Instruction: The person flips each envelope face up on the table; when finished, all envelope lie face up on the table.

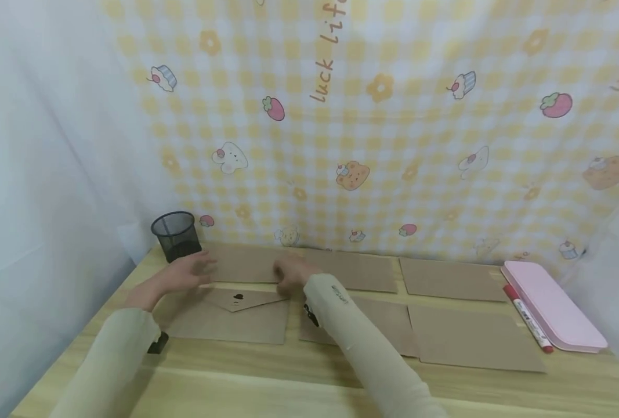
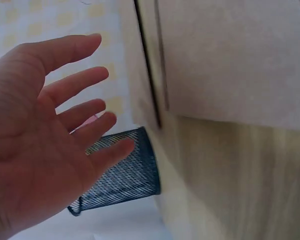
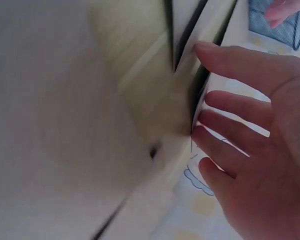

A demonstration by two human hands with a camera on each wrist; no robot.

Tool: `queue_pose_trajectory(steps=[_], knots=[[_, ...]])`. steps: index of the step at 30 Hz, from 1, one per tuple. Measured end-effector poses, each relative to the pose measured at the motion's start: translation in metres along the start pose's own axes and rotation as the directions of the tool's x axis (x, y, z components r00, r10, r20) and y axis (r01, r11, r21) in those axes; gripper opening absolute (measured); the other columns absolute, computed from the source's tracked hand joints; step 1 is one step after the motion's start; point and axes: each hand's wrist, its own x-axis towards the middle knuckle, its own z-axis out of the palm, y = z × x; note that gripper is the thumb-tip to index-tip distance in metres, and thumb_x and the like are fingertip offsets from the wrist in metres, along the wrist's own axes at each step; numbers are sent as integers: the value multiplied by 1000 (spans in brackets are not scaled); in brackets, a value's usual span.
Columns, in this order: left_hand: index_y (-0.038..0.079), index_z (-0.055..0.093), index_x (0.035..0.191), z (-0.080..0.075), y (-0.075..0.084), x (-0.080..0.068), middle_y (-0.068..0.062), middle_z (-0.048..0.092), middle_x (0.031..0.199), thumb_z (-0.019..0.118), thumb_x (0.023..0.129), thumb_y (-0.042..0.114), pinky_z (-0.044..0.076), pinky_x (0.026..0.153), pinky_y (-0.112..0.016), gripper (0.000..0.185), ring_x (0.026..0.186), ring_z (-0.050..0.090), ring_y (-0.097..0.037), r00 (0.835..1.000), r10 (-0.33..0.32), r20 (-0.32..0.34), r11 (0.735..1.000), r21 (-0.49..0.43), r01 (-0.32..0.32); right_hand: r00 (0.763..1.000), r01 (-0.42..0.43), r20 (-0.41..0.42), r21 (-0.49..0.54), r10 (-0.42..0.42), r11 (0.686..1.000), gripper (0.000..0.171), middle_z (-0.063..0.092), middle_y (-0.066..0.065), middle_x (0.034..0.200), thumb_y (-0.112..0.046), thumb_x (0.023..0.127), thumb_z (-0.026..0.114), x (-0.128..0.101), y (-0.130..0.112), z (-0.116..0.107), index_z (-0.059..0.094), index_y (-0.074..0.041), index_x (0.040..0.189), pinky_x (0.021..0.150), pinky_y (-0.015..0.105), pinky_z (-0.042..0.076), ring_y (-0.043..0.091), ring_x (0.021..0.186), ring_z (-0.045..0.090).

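Several brown paper envelopes lie in two rows on a light wooden table [image 1: 267, 371]. My left hand [image 1: 191, 271] hovers open with fingers spread [image 2: 80, 107] over the left end of the back-left envelope [image 1: 246, 264], beside a black mesh pen cup [image 1: 176, 235]. My right hand [image 1: 293, 273] reaches to the same envelope's right end, and its straight fingers [image 3: 230, 125] touch the envelope's edge [image 3: 187, 60]. In front of both hands lies an envelope with a closed pointed flap and a small dark heart [image 1: 233, 313]. Neither hand grips anything.
A pink flat case [image 1: 551, 310] and a red marker [image 1: 528, 316] lie at the table's right end. A yellow checked cloth [image 1: 372, 128] hangs behind the table, with white fabric on the left. The mesh cup [image 2: 125, 170] stands at the back-left corner.
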Motion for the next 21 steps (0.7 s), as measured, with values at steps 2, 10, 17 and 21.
queue_pose_trajectory(steps=[2, 10, 17, 21], knots=[[-10, 48, 128, 1, -3, 1, -34, 37, 135, 61, 89, 20, 31, 96, -60, 50, 122, 32, -52, 999, -17, 40, 1000, 11, 16, 1000, 20, -9, -20, -21, 1000, 32, 61, -1, 102, -13, 76, 74, 1, 0, -2, 65, -11, 107, 78, 29, 47, 16, 93, 55], [-8, 55, 123, 1, -10, -2, -29, 48, 128, 57, 93, 28, 36, 95, -55, 47, 119, 41, -47, 995, -32, 91, 997, -70, 38, 999, -36, -23, 46, 38, 998, 24, 62, 2, 108, -4, 94, 48, -4, -5, -12, 61, -9, 113, 61, 25, 45, 13, 73, 52], [1, 68, 107, 1, -20, -13, -18, 64, 111, 68, 82, 8, 36, 91, -60, 26, 114, 46, -46, 998, 6, -61, 1000, -15, -7, 995, -10, -99, 135, 24, 991, 23, 61, 11, 109, -5, 95, 46, -5, -5, -10, 57, -2, 115, 70, 26, 49, 17, 84, 57], [2, 69, 105, 5, -26, -10, -16, 66, 107, 64, 89, 13, 36, 92, -60, 21, 114, 47, -46, 993, -5, -122, 994, -107, -8, 985, 14, -175, 170, 16, 985, 16, 61, 10, 91, -6, 97, 46, -6, 5, -12, 59, 1, 102, 71, 26, 49, 18, 78, 56]])
